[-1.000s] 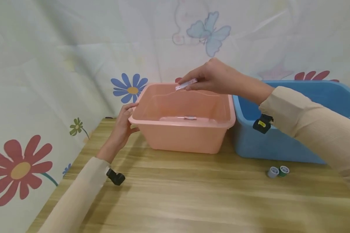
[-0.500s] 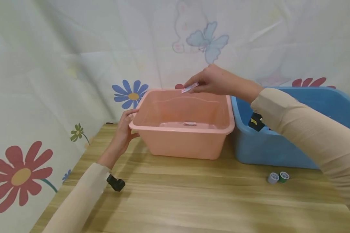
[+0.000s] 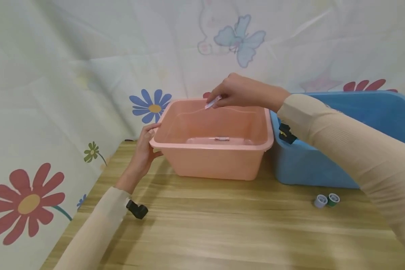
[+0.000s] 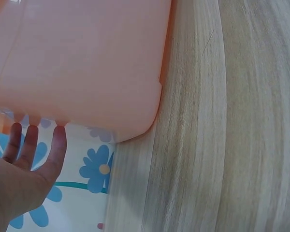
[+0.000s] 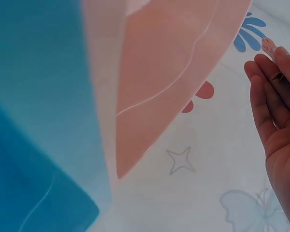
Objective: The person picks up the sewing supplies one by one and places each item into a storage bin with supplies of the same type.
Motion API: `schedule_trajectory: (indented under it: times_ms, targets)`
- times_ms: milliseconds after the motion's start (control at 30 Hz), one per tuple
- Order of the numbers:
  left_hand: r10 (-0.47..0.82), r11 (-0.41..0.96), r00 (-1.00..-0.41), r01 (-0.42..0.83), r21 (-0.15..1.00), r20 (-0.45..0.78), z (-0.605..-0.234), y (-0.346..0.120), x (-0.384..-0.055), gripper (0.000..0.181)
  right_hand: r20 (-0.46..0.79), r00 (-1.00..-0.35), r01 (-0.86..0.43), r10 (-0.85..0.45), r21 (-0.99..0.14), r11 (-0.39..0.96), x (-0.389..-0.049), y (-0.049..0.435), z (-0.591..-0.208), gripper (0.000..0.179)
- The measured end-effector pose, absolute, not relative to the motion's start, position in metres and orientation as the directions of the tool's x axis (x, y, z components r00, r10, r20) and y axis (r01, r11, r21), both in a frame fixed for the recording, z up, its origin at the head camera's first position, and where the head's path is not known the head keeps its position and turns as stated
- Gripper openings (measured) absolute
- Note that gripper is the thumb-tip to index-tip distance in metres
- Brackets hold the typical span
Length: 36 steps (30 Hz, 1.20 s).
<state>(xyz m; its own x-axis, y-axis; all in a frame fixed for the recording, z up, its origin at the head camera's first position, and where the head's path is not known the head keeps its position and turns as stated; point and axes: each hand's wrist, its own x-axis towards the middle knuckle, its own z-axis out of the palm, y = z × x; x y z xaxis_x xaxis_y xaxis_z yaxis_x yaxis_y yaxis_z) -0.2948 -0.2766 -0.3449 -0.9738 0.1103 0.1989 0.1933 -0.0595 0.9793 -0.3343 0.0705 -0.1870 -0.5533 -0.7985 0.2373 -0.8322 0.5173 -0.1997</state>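
Note:
In the head view my left hand [image 3: 143, 148] holds the left rim of a pink plastic tub [image 3: 209, 161]. One digit lies at the rim's top and others sit below it. The left wrist view shows several fingertips [image 4: 59, 133] touching the tub's outer wall. Above the tub's opening, my right hand [image 3: 237, 91] pinches a small, flat white-and-pink printed piece [image 3: 212, 102], tilted down to the left. Only its end shows in the right wrist view. A similar small printed piece [image 3: 221, 138] lies on the tub's floor.
A larger blue tub [image 3: 310, 165] stands close to the pink one's right, under my right forearm. In front of it sit a grey tape roll [image 3: 320, 201] and a green tape roll [image 3: 333, 199] on the wooden table [image 3: 222, 225]. A flowered curtain [image 3: 104, 75] hangs behind.
My right hand has moved slightly left over the pink tub, with the printed piece still between its fingers. The left hand keeps its place on the rim. The camera view has shifted a little.

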Motion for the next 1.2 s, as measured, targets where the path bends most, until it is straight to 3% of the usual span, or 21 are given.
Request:
schedule_trajectory:
  times_ms: [267,600,1200]
  targets:
    - [0.146,-0.041,-0.97,0.192,0.981,0.196,-0.344,-0.279,-0.295,0.036,0.234,-0.569,-0.82,-0.788,-0.231,0.523,-0.344,0.06,-0.189,0.026]
    - [0.14,-0.045,-0.967,0.207,0.977,0.211,-0.339,-0.273,-0.297,0.035,0.206,-0.493,-0.869,-0.845,-0.151,0.471,-0.342,0.052,-0.199,0.02]
    - [0.13,-0.047,-0.972,0.193,0.98,0.197,-0.338,-0.272,-0.297,0.034,0.167,-0.519,-0.852,-0.838,-0.176,0.493,-0.342,0.045,-0.2,0.022]
